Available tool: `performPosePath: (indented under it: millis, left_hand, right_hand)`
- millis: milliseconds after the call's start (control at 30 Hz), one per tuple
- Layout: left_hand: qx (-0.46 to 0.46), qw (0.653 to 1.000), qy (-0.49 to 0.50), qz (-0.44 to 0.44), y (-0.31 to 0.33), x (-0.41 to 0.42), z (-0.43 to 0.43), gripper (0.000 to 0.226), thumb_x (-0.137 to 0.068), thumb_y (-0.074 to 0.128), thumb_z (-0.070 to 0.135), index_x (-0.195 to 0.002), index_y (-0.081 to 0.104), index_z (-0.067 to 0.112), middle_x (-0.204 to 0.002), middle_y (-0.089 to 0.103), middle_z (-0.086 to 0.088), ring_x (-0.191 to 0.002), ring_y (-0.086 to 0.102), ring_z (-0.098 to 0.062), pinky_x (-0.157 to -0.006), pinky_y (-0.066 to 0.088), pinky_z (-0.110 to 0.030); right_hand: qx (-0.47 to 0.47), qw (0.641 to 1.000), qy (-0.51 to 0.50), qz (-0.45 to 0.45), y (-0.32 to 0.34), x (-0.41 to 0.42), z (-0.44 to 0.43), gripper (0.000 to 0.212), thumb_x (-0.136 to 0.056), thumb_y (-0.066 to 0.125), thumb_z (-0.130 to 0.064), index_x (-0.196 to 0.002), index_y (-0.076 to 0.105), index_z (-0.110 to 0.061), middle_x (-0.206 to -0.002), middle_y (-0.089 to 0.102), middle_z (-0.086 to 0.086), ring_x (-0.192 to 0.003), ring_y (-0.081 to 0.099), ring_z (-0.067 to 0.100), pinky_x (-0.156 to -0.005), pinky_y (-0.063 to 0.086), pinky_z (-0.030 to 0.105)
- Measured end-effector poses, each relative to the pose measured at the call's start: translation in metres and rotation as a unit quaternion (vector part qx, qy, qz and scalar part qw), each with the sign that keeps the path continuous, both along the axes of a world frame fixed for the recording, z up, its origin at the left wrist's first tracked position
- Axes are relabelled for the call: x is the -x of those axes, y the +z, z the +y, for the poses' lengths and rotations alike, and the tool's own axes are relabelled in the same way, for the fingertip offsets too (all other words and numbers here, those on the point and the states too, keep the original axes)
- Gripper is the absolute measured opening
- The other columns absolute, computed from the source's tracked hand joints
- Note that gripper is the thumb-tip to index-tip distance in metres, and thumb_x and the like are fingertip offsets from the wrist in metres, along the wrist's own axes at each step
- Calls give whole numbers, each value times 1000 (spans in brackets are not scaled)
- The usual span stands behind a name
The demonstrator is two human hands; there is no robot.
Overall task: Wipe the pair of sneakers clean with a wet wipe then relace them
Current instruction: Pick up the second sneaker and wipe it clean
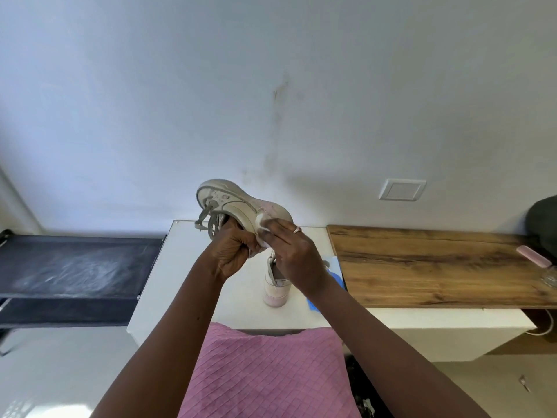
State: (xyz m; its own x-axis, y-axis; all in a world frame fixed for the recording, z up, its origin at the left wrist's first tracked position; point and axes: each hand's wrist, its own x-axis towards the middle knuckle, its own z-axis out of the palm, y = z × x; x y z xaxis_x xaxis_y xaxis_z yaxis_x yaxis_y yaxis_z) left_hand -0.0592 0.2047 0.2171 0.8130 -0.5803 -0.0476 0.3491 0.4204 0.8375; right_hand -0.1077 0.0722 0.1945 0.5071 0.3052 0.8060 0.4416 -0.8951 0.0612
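Observation:
My left hand [232, 251] grips a white and pale pink sneaker [238, 203] from below, holding it up on its side above the white table [168, 267]. Its grey laces [208, 221] hang loose at the left. My right hand [292, 254] presses a white wet wipe [261, 227] flat against the sneaker's heel end. The second sneaker [275, 285] stands on the table under my right hand, partly hidden by it.
A blue wipe packet [334, 276] lies on the table's right side behind my right wrist. A wooden board [437, 267] extends to the right with a pink object [533, 257] on it. A dark bench [75, 267] sits at the left. The wall is close behind.

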Motion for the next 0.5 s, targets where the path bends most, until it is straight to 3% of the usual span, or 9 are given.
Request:
performPosePath:
  millis: [133,233,300,333,433,500]
  left_hand:
    - [-58,998,14,-22,3,4,-1,62,-60,24,-35,-93,58,6,-74,67,-5,-73,62,-17,-52,49,-21]
    - [-118,991,23,-67,2,5,-4,62,-45,41,-23,-99,58,2,-79,61,-16,-74,58,-29,-53,39,-30]
    - [-170,980,18,-101,1,11,-7,58,-41,43,-18,-94,59,-1,-75,57,-17,-64,55,-26,-50,33,-25]
    - [-198,973,16,-117,1,14,-8,50,-44,43,-20,-88,59,0,-68,56,-14,-55,53,-20,-45,31,-20]
    - [-249,957,-3,-148,4,22,-10,39,-50,45,-20,-78,55,5,-55,50,-3,-44,42,-10,-37,25,-16]
    - [-263,952,-2,-157,8,23,-12,33,-53,46,-19,-71,50,8,-54,44,-2,-45,38,-10,-37,25,-16]
  right_hand:
    - [15,1000,-2,-19,-3,1,0,20,-91,51,0,-93,71,-2,-105,69,9,-97,65,23,-74,56,32]
    - [-55,996,-61,25,10,-11,9,19,-85,56,-5,-96,71,-4,-106,69,8,-96,66,23,-78,56,29]
    - [-102,989,-95,56,25,-23,7,18,-80,59,-6,-92,72,-5,-98,70,7,-86,67,24,-71,52,26]
    - [-116,985,-106,70,32,-28,5,17,-81,57,-9,-88,72,-6,-92,71,6,-78,67,26,-65,51,26]
    - [-177,971,-99,127,54,-39,-2,47,-86,32,-26,-84,72,-2,-84,70,11,-71,65,32,-62,52,32]
    - [-198,968,-104,117,66,-46,-6,42,-85,36,-21,-82,72,0,-83,70,13,-72,65,33,-62,53,36]
